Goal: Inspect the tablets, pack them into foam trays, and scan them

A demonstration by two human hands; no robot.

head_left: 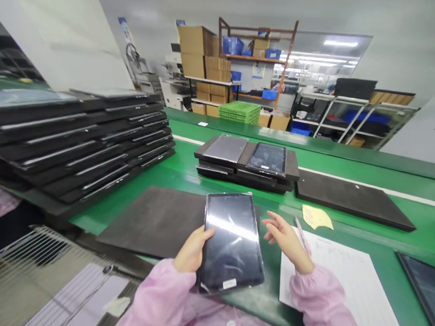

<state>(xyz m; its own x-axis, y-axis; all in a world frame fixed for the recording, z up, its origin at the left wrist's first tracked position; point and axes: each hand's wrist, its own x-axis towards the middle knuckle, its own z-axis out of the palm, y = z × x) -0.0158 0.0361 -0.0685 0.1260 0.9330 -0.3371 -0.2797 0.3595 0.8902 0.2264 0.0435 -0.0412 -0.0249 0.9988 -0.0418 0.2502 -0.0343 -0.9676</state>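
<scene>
My left hand [194, 248] grips the left edge of a tablet screen [232, 250], thumb on its front. The screen is black and glossy, wrapped in clear film, with a small white label at its near end. It is held tilted over a dark foam pad [157, 220]. To the right of the screen, my right hand [281, 235] is raised with fingers apart, touching nothing. Below that hand lie a pen [301, 231] and a printed paper sheet [342, 279]. A yellow note [316, 217] is just beyond them.
On the green bench, a foam stack [292, 172] carries two screens. More black foam [353, 195] lies at right. A tall stack of foam layers with screens [77, 142] stands left. Another screen [426, 282] lies at the right edge. A wire rack [28, 270] is lower left.
</scene>
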